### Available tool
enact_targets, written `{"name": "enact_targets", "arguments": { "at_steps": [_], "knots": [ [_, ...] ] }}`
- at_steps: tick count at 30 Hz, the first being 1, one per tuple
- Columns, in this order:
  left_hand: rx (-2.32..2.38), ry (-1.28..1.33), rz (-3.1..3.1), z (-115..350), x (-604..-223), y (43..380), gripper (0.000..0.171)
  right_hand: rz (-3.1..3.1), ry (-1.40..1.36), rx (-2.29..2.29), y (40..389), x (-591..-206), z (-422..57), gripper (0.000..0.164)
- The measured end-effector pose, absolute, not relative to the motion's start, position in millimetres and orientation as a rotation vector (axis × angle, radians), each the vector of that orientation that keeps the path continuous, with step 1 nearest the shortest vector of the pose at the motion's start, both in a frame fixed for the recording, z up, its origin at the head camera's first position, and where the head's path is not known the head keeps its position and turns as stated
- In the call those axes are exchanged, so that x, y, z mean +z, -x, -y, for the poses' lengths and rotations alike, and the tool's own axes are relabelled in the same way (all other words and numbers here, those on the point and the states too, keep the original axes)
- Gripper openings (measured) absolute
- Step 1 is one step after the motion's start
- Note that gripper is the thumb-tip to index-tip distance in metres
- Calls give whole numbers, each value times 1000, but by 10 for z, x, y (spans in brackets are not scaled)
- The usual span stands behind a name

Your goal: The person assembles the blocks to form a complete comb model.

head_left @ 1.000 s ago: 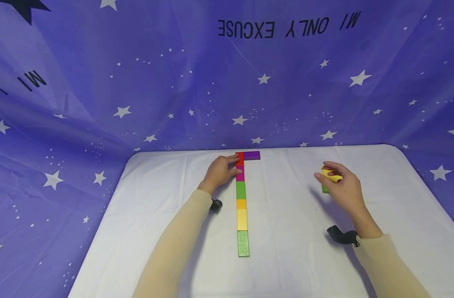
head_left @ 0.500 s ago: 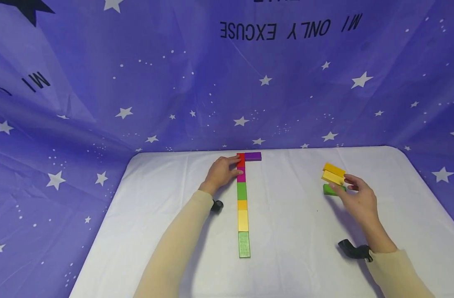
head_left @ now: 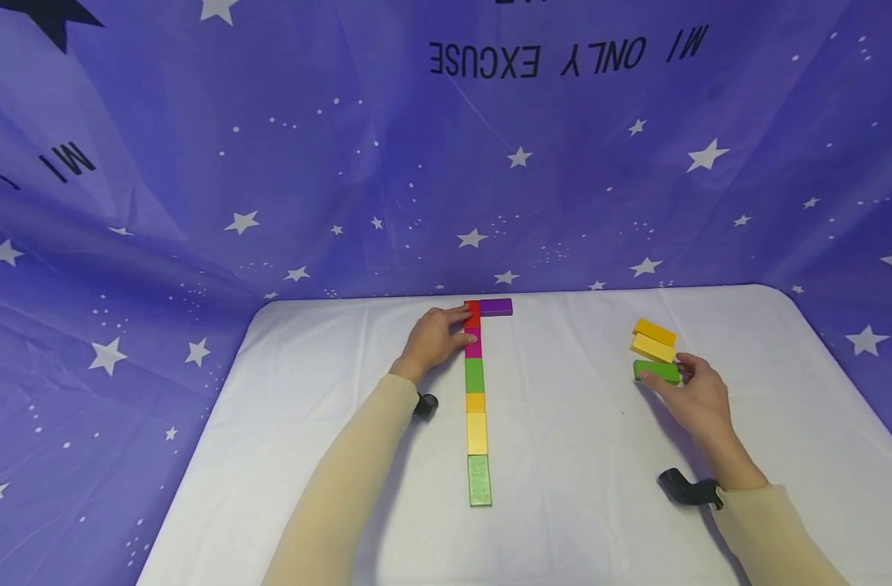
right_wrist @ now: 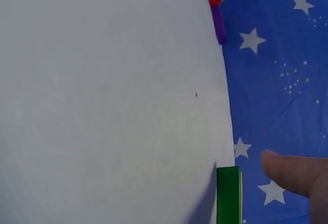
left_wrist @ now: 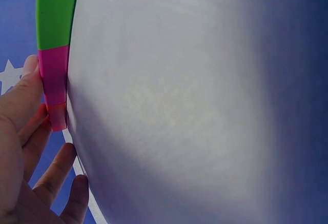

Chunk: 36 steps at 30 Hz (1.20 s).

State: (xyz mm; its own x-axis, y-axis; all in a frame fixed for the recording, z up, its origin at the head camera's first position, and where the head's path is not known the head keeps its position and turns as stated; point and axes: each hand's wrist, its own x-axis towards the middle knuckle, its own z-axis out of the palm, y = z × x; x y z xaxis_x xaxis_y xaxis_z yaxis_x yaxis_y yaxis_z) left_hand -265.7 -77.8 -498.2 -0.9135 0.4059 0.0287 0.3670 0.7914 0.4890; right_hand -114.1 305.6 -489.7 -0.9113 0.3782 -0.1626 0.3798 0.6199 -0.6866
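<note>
A line of coloured blocks runs toward the person in the head view. My left hand (head_left: 433, 340) lies at its far end, thumb touching the magenta block (head_left: 473, 343) and a fingertip at the red block (head_left: 472, 313). In the left wrist view, the left fingers are mostly extended beside these blocks. A purple block (head_left: 496, 307) juts rightward from the red one. On the right, my right hand (head_left: 698, 399) is spread over a loose green block (head_left: 656, 372). The right wrist view shows the thumb (right_wrist: 287, 171) apart from that green block.
Nearer in the line come a green block (head_left: 474, 376), an orange block (head_left: 475, 403), a pale yellow block (head_left: 477, 433) and a light green block (head_left: 478, 480). Beyond the loose green block lie a pale yellow block (head_left: 653, 348) and an orange block (head_left: 655, 332). White cloth (head_left: 556, 456) covers the table.
The right hand has let go of the yellow blocks, drawn back to the right, then come over the loose green block. The left hand stays at the line's far end.
</note>
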Motion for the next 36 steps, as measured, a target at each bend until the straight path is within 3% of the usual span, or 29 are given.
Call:
{"name": "enact_targets", "arguments": {
  "at_steps": [36],
  "knots": [
    [807, -635, -2896, 790, -4992, 2666, 56, -2927, -560, -912, 1163, -4959, -3083, 84]
  ]
}}
